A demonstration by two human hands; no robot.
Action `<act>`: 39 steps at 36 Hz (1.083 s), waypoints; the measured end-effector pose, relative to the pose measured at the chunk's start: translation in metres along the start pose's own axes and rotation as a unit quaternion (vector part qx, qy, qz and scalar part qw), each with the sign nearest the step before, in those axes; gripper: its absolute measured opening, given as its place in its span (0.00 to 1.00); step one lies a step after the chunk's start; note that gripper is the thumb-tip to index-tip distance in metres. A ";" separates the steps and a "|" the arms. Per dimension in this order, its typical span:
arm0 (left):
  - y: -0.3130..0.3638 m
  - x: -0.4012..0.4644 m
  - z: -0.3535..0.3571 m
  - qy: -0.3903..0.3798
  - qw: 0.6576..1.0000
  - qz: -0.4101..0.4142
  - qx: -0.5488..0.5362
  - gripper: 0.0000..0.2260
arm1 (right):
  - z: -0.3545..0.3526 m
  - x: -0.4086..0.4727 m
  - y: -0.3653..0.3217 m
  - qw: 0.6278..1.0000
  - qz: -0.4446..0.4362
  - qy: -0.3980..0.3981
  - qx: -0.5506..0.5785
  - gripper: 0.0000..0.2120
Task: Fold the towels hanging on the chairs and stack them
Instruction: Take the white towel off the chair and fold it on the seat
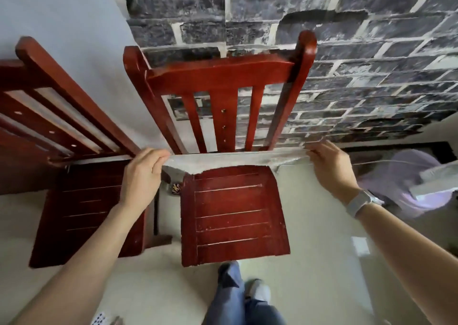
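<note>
while the towel (235,158) is stretched taut and edge-on over the back of the middle chair's seat (234,213), each end is only pinched: left hand (142,175) at 9 o'clock, right hand (330,167) at 3. if either pinch slips, i judge that end would drop onto the seat or floor. counted: one towel, two hands, two chairs, the second (74,175) at 9 o'clock.
</note>
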State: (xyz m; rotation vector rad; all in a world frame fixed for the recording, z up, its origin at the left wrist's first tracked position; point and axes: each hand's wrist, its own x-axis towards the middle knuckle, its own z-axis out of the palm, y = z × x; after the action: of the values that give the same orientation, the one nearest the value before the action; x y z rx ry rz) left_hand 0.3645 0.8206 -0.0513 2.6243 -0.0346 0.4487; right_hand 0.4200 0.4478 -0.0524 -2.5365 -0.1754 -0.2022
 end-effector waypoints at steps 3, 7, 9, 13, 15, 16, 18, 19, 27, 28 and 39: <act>-0.015 -0.023 0.020 -0.032 0.999 0.001 -0.007 0.06 | 0.023 -0.021 0.009 1.000 0.002 -0.013 0.001 0.09; -0.035 -0.071 0.054 -0.093 0.996 -0.005 -0.007 0.11 | 0.062 -0.063 0.034 0.998 0.021 -0.056 -0.008 0.05; -0.044 -0.102 0.072 -0.132 0.991 -0.010 -0.001 0.08 | 0.081 -0.090 0.050 0.994 0.035 -0.104 -0.015 0.05; -0.062 -0.165 0.112 -0.226 0.973 -0.033 0.004 0.06 | 0.120 -0.146 0.081 0.970 0.062 -0.234 -0.031 0.05; -0.071 -0.194 0.131 -0.289 0.956 -0.047 0.007 0.08 | 0.138 -0.171 0.096 0.948 0.099 -0.300 -0.037 0.06; -0.074 -0.207 0.140 -0.317 0.947 -0.053 0.008 0.08 | 0.146 -0.182 0.101 0.934 0.121 -0.332 -0.044 0.05; -0.078 -0.229 0.156 -0.365 0.929 -0.064 0.006 0.07 | 0.161 -0.200 0.111 0.908 0.151 -0.384 -0.071 0.06; -0.079 -0.238 0.162 -0.387 0.920 -0.068 0.002 0.06 | 0.167 -0.208 0.115 0.896 0.155 -0.408 -0.086 0.07; -0.083 -0.253 0.187 -0.465 0.852 -0.236 -0.039 0.07 | 0.183 -0.232 0.135 0.846 0.217 -0.478 -0.098 0.08; -0.083 -0.247 0.187 -0.445 0.853 -0.268 -0.056 0.07 | 0.183 -0.229 0.136 0.856 0.234 -0.455 -0.080 0.07; -0.089 -0.150 0.198 -0.234 0.832 -0.447 -0.232 0.07 | 0.193 -0.119 0.112 0.893 0.376 -0.185 0.166 0.06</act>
State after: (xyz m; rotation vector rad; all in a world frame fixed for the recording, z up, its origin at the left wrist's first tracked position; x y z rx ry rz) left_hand 0.2929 0.8009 -0.3038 1.9079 0.7878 -0.4783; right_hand 0.3428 0.4550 -0.2932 -2.0911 0.5791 0.5696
